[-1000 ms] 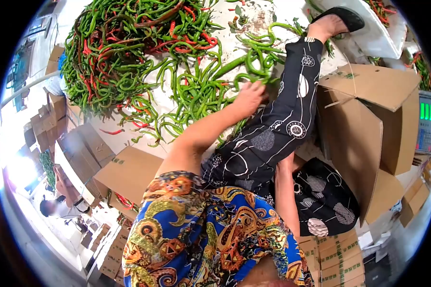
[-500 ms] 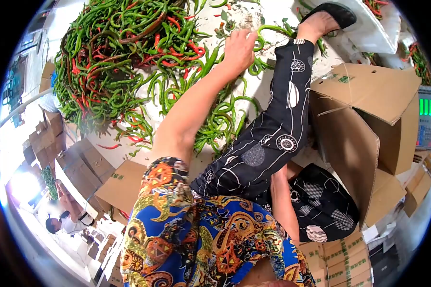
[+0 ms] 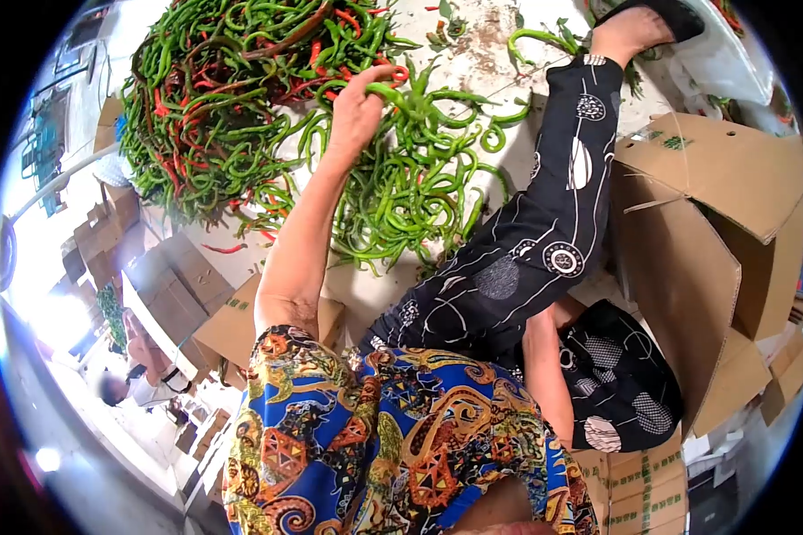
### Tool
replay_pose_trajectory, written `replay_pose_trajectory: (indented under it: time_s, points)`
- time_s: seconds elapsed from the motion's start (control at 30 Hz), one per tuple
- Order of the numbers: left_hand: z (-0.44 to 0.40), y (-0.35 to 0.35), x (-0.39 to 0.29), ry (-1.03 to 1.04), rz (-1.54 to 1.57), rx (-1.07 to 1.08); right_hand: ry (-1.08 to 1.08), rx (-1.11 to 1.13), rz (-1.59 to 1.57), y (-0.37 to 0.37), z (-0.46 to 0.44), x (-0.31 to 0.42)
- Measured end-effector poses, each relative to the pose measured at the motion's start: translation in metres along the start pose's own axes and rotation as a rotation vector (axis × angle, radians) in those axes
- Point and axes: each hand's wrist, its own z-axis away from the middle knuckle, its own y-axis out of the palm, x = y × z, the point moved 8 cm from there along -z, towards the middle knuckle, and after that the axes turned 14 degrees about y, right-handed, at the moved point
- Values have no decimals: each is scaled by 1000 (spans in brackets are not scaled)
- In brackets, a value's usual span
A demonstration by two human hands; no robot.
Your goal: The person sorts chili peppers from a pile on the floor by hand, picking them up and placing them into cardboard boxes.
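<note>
My left hand (image 3: 359, 114) reaches over the inner edge of a big heap of green and red chili peppers (image 3: 232, 98). Its fingers are closed around a green chili pepper (image 3: 386, 93), which pokes out toward the right. Just right of and below this hand lies a looser spread of green chili peppers (image 3: 410, 196) on the pale floor. My right forearm (image 3: 547, 383) passes down by my bent leg, and the hand at its end is hidden under the patterned black trousers (image 3: 500, 276).
An open cardboard box (image 3: 678, 250) stands to the right of my leg. A white foam container (image 3: 732, 53) is at the upper right, near my black shoe (image 3: 665, 16). Flattened cartons (image 3: 232, 325) lie at left, where another person (image 3: 143, 374) appears farther off.
My left hand has moved left, from near the stray peppers by my foot to the heap's edge. More green peppers show in the loose spread. The view has shifted slightly.
</note>
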Motion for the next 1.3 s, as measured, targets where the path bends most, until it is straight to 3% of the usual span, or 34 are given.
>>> replay_pose_trajectory:
  time_s: [0.07,0.13,0.2,0.27,0.33,0.4,0.53,0.6,0.63,0.67,0.73,0.83,0.87,0.9,0.97,1.0,1.07,1.13,1.17,1.27,1.3]
  points:
    - [21,0,37,-500,442,-43,-12,4,13,7,3,2]
    - [32,16,85,-586,498,-74,-15,2,25,9,4,3]
    - [24,30,115,-316,-148,16,-26,-1,33,9,5,6]
    - [12,60,89,-130,-453,132,-37,-12,35,8,7,9]
    - [16,75,80,-84,-625,45,-45,-22,40,7,9,13]
    - [15,77,84,-144,-618,107,-50,-31,42,7,11,15]
    - [12,58,69,115,-438,33,-62,-91,61,3,18,22]
    - [27,51,63,-284,-63,272,-72,-130,74,0,22,23]
    - [45,55,49,-645,416,249,-75,-42,50,2,21,25]
    - [53,58,55,-637,724,169,-82,63,-7,-2,17,22]
    - [59,48,43,-657,829,38,-90,33,67,7,26,27]
    - [50,55,18,-607,896,-15,-101,19,16,12,24,24]
    - [33,71,20,-445,992,117,-104,20,30,10,21,23]
    - [9,76,-1,-317,1043,100,-101,17,37,10,21,22]
    - [-46,72,-38,-271,1292,-140,-100,9,47,12,23,24]
    - [-63,61,-54,-152,1282,-138,-100,1,48,13,24,24]
    - [-61,52,-41,-234,879,-166,-100,7,55,16,25,26]
    - [-25,62,18,-298,79,34,-111,72,57,14,17,25]
    - [-12,71,35,-139,-306,112,-88,29,51,10,15,22]
    - [33,91,52,-89,-698,138,-52,-23,35,5,11,18]
    - [38,91,56,-110,-685,132,-45,-25,33,5,12,17]
